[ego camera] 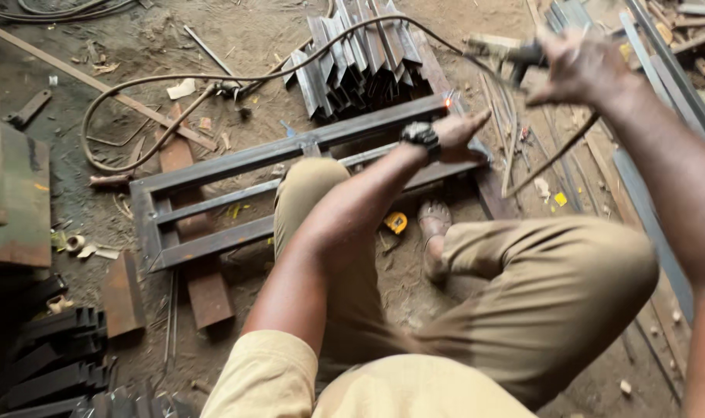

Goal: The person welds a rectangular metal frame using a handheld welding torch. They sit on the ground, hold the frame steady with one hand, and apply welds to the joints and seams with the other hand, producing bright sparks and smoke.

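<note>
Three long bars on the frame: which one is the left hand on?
The far bar, the top rail nearest the stack of angle irons. The left hand rests at its right end, by a glowing spot; the other two lie nearer the knees.

1. The floor [236, 35] is seen to be bare packed earth, littered with scraps and dust.
2. A stack of grey angle irons [360, 58] is laid at the top centre.
3. Rusted plates [16, 193] are piled at the left edge.
4. Long metal strips [662, 70] are scattered at the right.
5. Even daylight is cast throughout.
</note>
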